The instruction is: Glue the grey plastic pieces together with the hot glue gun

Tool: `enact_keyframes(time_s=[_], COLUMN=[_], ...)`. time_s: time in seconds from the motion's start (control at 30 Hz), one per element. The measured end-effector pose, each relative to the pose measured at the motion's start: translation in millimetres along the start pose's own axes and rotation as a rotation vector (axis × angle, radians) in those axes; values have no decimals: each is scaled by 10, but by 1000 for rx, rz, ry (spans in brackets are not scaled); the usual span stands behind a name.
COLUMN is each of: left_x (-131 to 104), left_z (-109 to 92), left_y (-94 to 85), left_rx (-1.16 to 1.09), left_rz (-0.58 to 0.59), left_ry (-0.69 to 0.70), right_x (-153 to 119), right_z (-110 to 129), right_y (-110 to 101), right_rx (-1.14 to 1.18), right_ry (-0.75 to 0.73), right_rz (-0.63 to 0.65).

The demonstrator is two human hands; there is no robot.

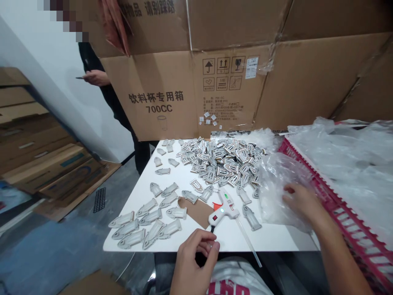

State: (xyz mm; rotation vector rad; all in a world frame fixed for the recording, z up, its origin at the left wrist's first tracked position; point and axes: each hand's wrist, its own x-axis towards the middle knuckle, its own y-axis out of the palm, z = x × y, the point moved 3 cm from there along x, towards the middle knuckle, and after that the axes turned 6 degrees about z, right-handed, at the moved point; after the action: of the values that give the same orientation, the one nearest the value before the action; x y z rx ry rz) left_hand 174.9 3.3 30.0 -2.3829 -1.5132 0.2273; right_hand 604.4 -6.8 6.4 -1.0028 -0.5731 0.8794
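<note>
My left hand [199,258] is at the table's front edge, fingers curled with thumb and index tips apart; it is just below the white glue gun [223,209] and seems to hold nothing. My right hand [302,203] reaches over a clear plastic bag [278,196], its fingertips at the bag; whether they pinch it is hard to tell. The glue gun lies on a brown cardboard piece [195,211], with a clear glue stick [249,241] sticking out past the table edge. Grey tag-like pieces [166,229] lie spread on the left, and a large pile [227,159] is at the back.
Cardboard sheets [159,82] rise behind the white table [135,196]. On the right, a magenta crate [334,196] is covered with plastic film. Beyond the table at the left, a person's hand [97,78] holds a thin dark object. Flattened boxes [61,164] lean at the far left.
</note>
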Motion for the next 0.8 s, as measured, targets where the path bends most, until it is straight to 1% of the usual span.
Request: enact_keyframes(time_s=[0.1,0.2,0.27,0.33,0.4,0.47,0.53,0.57,0.67,0.8], left_x=[56,248,493,819,1179,1511,1765,1855,1996,2027], left_z=[-69,-162,-213,-242,-241,-217,-179,-157,-91,-34], left_y=[-9,-27,-42,-58,-63,-41,1,24,82,95], left_rx=[47,170,306,436,495,552,598,615,634,584], left_rz=[2,-6,-18,-62,-120,-142,-134,-125,-105,-114], left_ry=[-27,-11,17,30,16,-7,-30,-41,-69,-77], right_x=[11,-5,-16,-17,-7,12,39,54,102,138], right_z=[-32,-66,-84,-98,-114,-132,-155,-171,-230,-297], right_y=[123,137,132,135,149,165,182,189,210,212], right_rx=[-35,-54,-55,-50,-46,-45,-40,-34,-2,50], right_ry=[18,44,40,29,27,29,22,15,-10,-21], right_rz=[2,3,8,12,5,-16,-32,-33,-6,21])
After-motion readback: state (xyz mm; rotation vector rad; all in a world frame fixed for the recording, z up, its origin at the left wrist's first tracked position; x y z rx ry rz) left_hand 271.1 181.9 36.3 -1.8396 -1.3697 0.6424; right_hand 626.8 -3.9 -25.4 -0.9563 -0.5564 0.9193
